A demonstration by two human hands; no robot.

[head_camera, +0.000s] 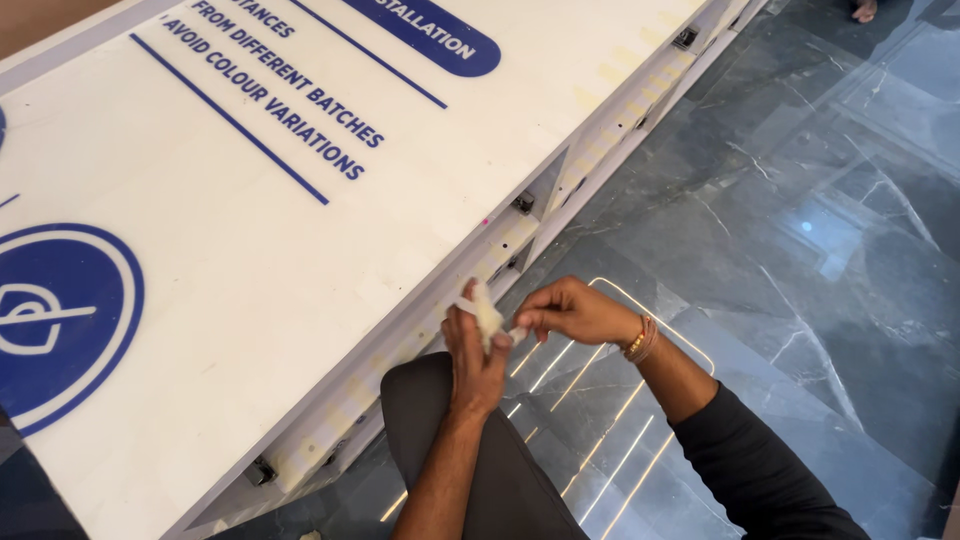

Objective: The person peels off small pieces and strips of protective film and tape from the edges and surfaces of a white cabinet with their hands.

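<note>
My left hand [472, 358] grips a crumpled wad of whitish tape or paper [486, 315] beside the edge of a large white sign panel [250, 230]. My right hand [570, 310] pinches the loose end of that wad, the fingertips of both hands almost touching. The right wrist wears beaded bracelets [641, 339]. Both hands hover just off the panel's side rim [500, 245], where yellowish strips of tape run along the edge. My knee in grey trousers [440, 420] is under the left forearm.
The panel lies flat, with blue lettering, blue lines and a round blue emblem [60, 315] on its face. Small dark brackets [523, 203] sit along its side. Glossy dark marble floor [800, 230] lies to the right, reflecting ceiling light strips.
</note>
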